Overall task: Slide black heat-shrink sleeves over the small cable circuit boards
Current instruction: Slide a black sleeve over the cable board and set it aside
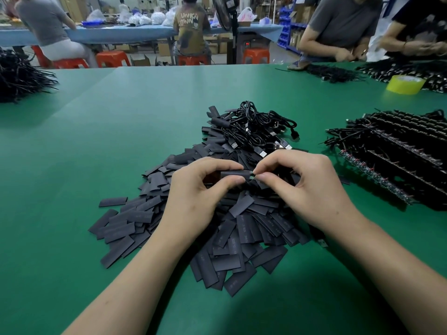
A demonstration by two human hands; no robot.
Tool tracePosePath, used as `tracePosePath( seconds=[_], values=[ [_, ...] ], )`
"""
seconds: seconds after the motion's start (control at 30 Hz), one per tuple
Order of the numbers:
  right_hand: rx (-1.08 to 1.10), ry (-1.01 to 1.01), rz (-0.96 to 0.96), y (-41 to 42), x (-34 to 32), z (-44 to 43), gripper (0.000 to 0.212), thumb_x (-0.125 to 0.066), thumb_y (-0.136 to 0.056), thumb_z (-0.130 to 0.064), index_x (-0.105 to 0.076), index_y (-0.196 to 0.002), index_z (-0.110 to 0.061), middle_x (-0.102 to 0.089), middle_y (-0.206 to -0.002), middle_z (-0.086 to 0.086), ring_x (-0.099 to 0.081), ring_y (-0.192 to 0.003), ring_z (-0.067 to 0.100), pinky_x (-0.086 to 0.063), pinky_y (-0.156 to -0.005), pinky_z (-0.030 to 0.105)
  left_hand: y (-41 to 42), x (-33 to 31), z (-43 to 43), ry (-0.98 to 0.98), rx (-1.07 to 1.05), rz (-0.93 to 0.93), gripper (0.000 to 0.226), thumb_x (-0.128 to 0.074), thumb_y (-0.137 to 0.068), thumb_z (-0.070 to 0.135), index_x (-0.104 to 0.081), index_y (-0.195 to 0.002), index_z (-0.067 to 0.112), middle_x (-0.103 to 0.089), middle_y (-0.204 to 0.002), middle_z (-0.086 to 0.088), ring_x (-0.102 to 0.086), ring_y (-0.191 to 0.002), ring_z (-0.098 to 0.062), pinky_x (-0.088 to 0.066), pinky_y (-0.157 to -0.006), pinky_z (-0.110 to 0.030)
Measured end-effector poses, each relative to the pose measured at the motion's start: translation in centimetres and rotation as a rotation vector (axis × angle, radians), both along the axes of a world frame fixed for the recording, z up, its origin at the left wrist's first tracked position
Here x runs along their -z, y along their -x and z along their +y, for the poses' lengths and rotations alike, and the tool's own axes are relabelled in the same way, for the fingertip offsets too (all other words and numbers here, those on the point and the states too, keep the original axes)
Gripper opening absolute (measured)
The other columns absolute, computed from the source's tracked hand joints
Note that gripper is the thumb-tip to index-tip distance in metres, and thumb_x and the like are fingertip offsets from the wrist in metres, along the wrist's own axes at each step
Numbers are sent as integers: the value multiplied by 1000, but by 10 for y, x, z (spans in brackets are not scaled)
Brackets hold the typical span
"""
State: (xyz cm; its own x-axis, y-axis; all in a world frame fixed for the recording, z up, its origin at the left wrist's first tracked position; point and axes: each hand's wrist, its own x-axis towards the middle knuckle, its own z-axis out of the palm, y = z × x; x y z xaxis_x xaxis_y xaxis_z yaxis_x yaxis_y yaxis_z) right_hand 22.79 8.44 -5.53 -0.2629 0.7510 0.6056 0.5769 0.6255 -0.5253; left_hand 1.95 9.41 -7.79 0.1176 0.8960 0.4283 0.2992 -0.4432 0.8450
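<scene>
Between thumb and forefinger, my left hand (pixel 200 189) pinches a black heat-shrink sleeve (pixel 233 174) held level above the pile. My right hand (pixel 302 187) pinches a small circuit board (pixel 252 176), whose green end shows at the sleeve's right mouth. The rest of the board and its cable are hidden by my fingers. Below both hands spreads a large heap of flat black sleeves (pixel 217 228). Behind the heap lies a tangle of black USB cables (pixel 258 128).
Rows of cables with circuit boards (pixel 396 153) lie at the right on the green table (pixel 96 141). A yellow tape roll (pixel 405 84) sits far right. A black cable bundle (pixel 19 76) lies far left. People work at the back right and at another table.
</scene>
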Motion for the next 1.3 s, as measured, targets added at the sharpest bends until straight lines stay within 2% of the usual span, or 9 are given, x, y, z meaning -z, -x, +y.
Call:
tracePosePath(
  seconds=[0.17, 0.3, 0.47, 0.63, 0.8, 0.9, 1.13, 1.2, 1.3],
  values=[
    [11, -39, -11, -1, -1, 0, 10, -77, -88, -8, -76, -90, -18, -71, -86, -14, -67, -85, 5, -45, -78, 12, -2, -1, -1, 67, 28, -48, 15, -80, -87, 21, -78, -98, 31, -78, -92, 11, -72, -89, -11, -57, -86, -32],
    [11, -61, -36, 0, 2, 0, 9, -77, -88, -10, -76, -91, -18, -71, -87, -13, -67, -85, 5, -48, -77, 15, -3, -1, -2, 68, 42, -26, 16, -80, -88, 22, -77, -98, 34, -77, -94, 11, -72, -91, -16, -58, -87, -36],
    [8, -63, -20, 1, 3, 0, 9, -78, -87, -11, -76, -90, -20, -70, -85, -17, -66, -83, 2, -44, -75, 11, -5, 0, -2, 49, 56, 6, 17, -79, -88, 20, -77, -100, 32, -77, -96, 17, -72, -93, -1, -54, -84, -18],
    [49, -8, 69, 3, 3, -1, 14, -80, -86, -20, -74, -99, -23, -72, -84, -15, -69, -84, 8, -51, -76, 19, -4, -1, -3, 7, 24, -50, 16, -79, -88, 19, -77, -98, 30, -77, -93, 13, -72, -88, -6, -55, -78, -21],
    [129, -43, -29, 2, 4, -1, 6, -80, -86, -25, -76, -89, -25, -69, -83, -23, -63, -79, -4, -40, -70, 10, -5, -3, -3, -15, 1, -78, 16, -80, -87, 17, -78, -100, 26, -77, -94, 13, -72, -91, -6, -54, -82, -22],
    [135, -58, -53, 4, 5, -1, 5, -79, -87, -24, -74, -90, -24, -68, -85, -21, -63, -82, -3, -40, -73, 7, -5, -2, -3, -29, -4, -72, 16, -80, -87, 16, -78, -101, 24, -77, -95, 13, -72, -92, -6, -53, -82, -19],
    [110, -74, -145, 7, 7, -2, 5, -76, -91, -24, -73, -90, -20, -69, -84, -13, -64, -80, 5, -48, -80, 18, -5, -3, -4, -130, -34, 35, 19, -81, -86, 17, -79, -103, 25, -75, -95, 14, -71, -94, -6, -52, -81, -17],
    [118, -58, -121, 7, 7, -3, 5, -76, -91, -25, -73, -89, -21, -69, -84, -14, -64, -79, 3, -47, -76, 18, -5, -4, -5, -163, -79, 43, 22, -82, -85, 20, -79, -106, 24, -74, -94, 13, -70, -90, -10, -53, -81, -19],
    [157, -55, -73, 8, 6, -3, 5, -77, -90, -26, -73, -87, -24, -66, -80, -19, -60, -73, -3, -37, -66, 7, -5, -5, -6, -162, -190, -68, 31, -87, -79, 24, -77, -108, 26, -72, -86, 11, -68, -79, -10, -52, -77, -16]
  ],
)
